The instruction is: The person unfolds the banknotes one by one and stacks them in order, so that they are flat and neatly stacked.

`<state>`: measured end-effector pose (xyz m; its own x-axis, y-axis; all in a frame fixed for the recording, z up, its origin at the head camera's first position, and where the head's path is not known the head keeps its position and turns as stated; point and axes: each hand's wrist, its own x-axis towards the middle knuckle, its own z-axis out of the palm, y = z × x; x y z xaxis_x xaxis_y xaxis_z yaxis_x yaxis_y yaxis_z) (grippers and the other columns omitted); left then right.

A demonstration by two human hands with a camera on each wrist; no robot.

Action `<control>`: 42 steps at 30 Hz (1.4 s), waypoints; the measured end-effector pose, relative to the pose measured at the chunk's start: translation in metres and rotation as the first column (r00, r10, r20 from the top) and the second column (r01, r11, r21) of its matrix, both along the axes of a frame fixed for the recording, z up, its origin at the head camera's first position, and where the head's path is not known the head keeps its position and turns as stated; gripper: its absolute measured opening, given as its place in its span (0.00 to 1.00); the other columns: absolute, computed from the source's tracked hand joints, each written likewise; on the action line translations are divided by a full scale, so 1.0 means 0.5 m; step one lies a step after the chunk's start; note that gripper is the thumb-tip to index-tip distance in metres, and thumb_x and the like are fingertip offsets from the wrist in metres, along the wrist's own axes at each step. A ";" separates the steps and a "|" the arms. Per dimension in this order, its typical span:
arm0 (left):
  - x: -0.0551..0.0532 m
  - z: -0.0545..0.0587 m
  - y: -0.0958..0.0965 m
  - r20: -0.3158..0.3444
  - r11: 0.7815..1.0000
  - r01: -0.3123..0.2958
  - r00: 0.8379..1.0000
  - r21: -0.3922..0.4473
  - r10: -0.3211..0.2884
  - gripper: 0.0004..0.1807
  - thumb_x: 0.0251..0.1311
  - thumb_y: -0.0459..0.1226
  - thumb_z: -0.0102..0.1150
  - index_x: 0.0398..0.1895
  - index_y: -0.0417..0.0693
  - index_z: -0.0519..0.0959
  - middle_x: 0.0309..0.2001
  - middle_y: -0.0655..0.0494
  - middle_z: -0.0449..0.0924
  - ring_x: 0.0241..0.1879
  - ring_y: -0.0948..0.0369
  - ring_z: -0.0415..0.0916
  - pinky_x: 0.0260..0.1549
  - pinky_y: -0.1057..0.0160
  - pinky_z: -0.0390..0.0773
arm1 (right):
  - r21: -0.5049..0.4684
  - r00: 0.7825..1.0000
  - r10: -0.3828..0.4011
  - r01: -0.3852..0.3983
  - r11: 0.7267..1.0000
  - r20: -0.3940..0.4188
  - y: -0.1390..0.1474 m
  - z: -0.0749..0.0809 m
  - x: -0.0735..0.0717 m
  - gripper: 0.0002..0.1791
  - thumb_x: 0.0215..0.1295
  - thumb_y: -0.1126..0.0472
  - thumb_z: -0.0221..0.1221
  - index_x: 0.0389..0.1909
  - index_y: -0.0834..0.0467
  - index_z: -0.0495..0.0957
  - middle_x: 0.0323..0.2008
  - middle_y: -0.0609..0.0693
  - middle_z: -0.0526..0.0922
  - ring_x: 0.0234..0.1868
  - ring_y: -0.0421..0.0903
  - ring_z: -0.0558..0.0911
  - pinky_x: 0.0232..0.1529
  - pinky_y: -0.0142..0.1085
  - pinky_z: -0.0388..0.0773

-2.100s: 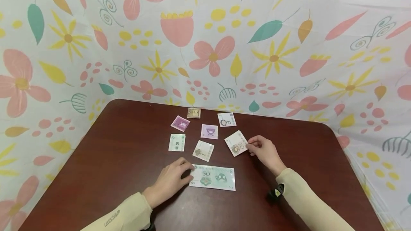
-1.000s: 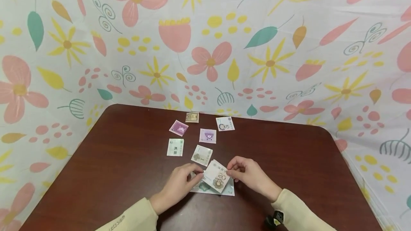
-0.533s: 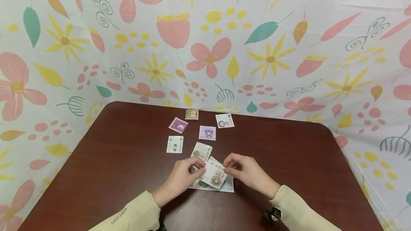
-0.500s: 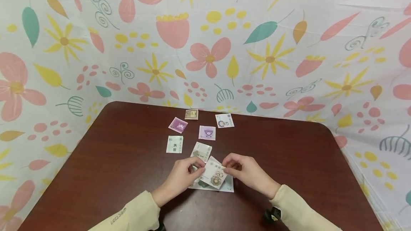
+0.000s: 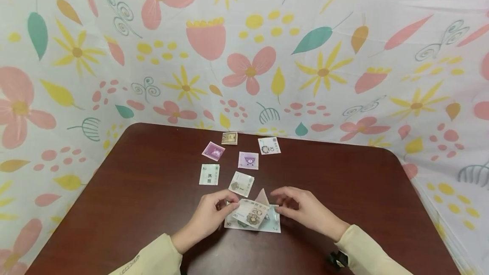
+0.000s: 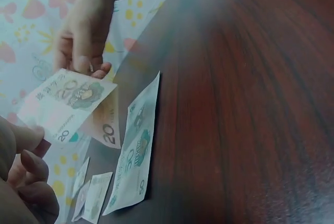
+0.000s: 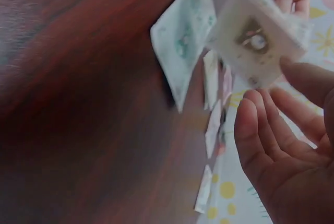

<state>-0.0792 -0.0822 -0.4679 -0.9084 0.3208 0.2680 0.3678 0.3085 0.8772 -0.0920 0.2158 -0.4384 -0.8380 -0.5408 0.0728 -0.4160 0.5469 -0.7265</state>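
Note:
My left hand (image 5: 208, 215) pinches the left edge of a folded 20 banknote (image 5: 250, 212), held above the table. The note has come partly unfolded, and a pinkish flap (image 5: 262, 197) stands up behind it; in the left wrist view this lower flap (image 6: 107, 125) also shows a 20. Beside the note's right side my right hand (image 5: 307, 210) has its thumb and fingers spread apart, with nothing gripped between them. Beneath the held note lies a flat, unfolded green 50 banknote (image 5: 273, 223), partly covered in the head view.
Folded notes lie farther back on the brown table (image 5: 344, 173): a 1 note (image 5: 241, 183), a green 2 note (image 5: 209, 175), two purple notes, a brown note (image 5: 229, 138) and a 10 note (image 5: 269, 145). A flowered cloth (image 5: 153, 75) hangs behind.
The right hand picked up the folded 20 note from the table's right side and brought it over the 50 note. The left hand took its edge; now the right has let go and the note spreads.

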 end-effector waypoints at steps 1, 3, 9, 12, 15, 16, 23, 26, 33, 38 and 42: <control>0.002 -0.001 -0.001 0.013 1.000 0.012 1.000 0.015 -0.013 0.06 0.63 0.29 0.69 0.35 0.51 0.86 0.30 0.59 0.86 0.20 0.74 0.67 0.19 0.70 0.70 | -0.005 1.000 0.002 -0.002 1.000 0.001 0.002 -0.004 0.002 0.18 0.69 0.62 0.69 0.58 0.57 0.81 0.40 0.42 0.84 0.38 0.34 0.81 0.39 0.36 0.82; 0.005 -0.003 -0.002 0.036 0.998 0.043 0.998 0.055 -0.045 0.06 0.64 0.29 0.69 0.35 0.50 0.86 0.31 0.56 0.86 0.20 0.74 0.67 0.17 0.70 0.71 | -0.028 1.000 0.015 -0.015 1.000 0.009 0.004 -0.012 0.003 0.22 0.68 0.65 0.68 0.62 0.60 0.78 0.41 0.45 0.84 0.38 0.35 0.81 0.39 0.35 0.82; 0.011 0.003 0.000 0.073 0.981 0.121 0.988 0.155 -0.133 0.06 0.64 0.26 0.67 0.36 0.47 0.86 0.34 0.49 0.86 0.21 0.74 0.66 0.20 0.72 0.69 | -0.162 0.972 0.128 -0.097 0.982 0.196 -0.005 -0.038 0.002 0.18 0.70 0.68 0.63 0.59 0.61 0.78 0.49 0.53 0.84 0.39 0.38 0.82 0.36 0.33 0.81; 0.010 0.006 0.003 0.085 0.982 0.106 0.989 0.158 -0.120 0.06 0.64 0.26 0.67 0.36 0.45 0.86 0.33 0.48 0.86 0.21 0.73 0.66 0.21 0.72 0.68 | -0.225 0.946 0.140 -0.074 0.971 0.292 -0.006 -0.043 0.003 0.09 0.72 0.65 0.63 0.51 0.59 0.81 0.43 0.53 0.85 0.35 0.42 0.82 0.31 0.34 0.80; 0.010 0.003 -0.001 0.134 0.988 0.045 0.989 0.146 -0.065 0.02 0.64 0.27 0.67 0.37 0.42 0.85 0.32 0.47 0.86 0.21 0.72 0.68 0.21 0.72 0.69 | -0.240 0.933 0.068 0.020 0.970 0.354 -0.005 -0.046 0.007 0.05 0.73 0.62 0.63 0.44 0.60 0.80 0.33 0.54 0.84 0.28 0.46 0.80 0.28 0.35 0.79; 0.009 0.001 -0.004 0.158 0.990 0.021 0.987 0.142 -0.044 0.01 0.64 0.28 0.67 0.37 0.40 0.85 0.31 0.47 0.85 0.21 0.72 0.68 0.20 0.71 0.69 | -0.239 0.928 0.033 0.062 0.969 0.372 -0.004 -0.046 0.008 0.06 0.73 0.62 0.64 0.42 0.61 0.80 0.32 0.55 0.84 0.27 0.47 0.80 0.27 0.36 0.79; -0.005 -0.018 -0.024 0.235 0.995 -0.094 0.969 0.042 0.081 0.02 0.64 0.29 0.67 0.35 0.40 0.83 0.28 0.52 0.84 0.18 0.69 0.70 0.22 0.70 0.70 | -0.171 0.923 -0.123 0.196 0.966 0.364 0.011 -0.044 0.014 0.08 0.72 0.64 0.64 0.39 0.65 0.76 0.28 0.54 0.83 0.25 0.42 0.80 0.28 0.35 0.80; -0.006 -0.034 -0.028 0.232 0.995 -0.097 0.967 -0.028 0.100 0.05 0.63 0.30 0.68 0.37 0.46 0.81 0.27 0.57 0.83 0.19 0.69 0.69 0.23 0.69 0.71 | -0.144 0.937 -0.100 0.156 0.977 0.334 0.009 -0.050 0.014 0.10 0.71 0.65 0.64 0.45 0.66 0.74 0.27 0.51 0.83 0.24 0.41 0.80 0.27 0.35 0.79; -0.001 -0.047 -0.030 0.128 0.973 0.037 0.992 -0.229 -0.007 0.11 0.58 0.28 0.67 0.37 0.50 0.75 0.26 0.66 0.79 0.24 0.72 0.70 0.28 0.69 0.74 | -0.019 0.982 -0.076 0.081 0.997 0.176 0.004 -0.062 0.024 0.10 0.69 0.65 0.66 0.44 0.56 0.74 0.26 0.42 0.82 0.23 0.35 0.78 0.28 0.31 0.77; 0.003 -0.038 -0.033 0.088 0.957 0.122 0.991 -0.263 -0.102 0.07 0.56 0.27 0.67 0.30 0.49 0.81 0.26 0.66 0.78 0.26 0.74 0.70 0.28 0.70 0.75 | 0.041 0.988 -0.042 0.036 0.999 0.146 0.002 -0.061 0.037 0.05 0.68 0.64 0.67 0.35 0.51 0.81 0.27 0.37 0.80 0.25 0.31 0.77 0.30 0.30 0.77; -0.003 -0.034 -0.031 0.020 0.949 0.095 0.995 -0.299 -0.094 0.08 0.56 0.25 0.66 0.31 0.48 0.82 0.26 0.64 0.80 0.28 0.73 0.73 0.30 0.70 0.76 | 0.085 0.996 -0.067 0.062 0.994 0.064 -0.006 -0.062 0.034 0.06 0.67 0.65 0.67 0.35 0.52 0.81 0.28 0.36 0.81 0.29 0.31 0.77 0.33 0.30 0.77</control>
<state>-0.0809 -0.0978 -0.4850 -0.8712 0.4699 0.1419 0.4036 0.5213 0.7519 -0.0751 0.2127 -0.4695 -0.8729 -0.4871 -0.0276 -0.3298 0.6308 -0.7024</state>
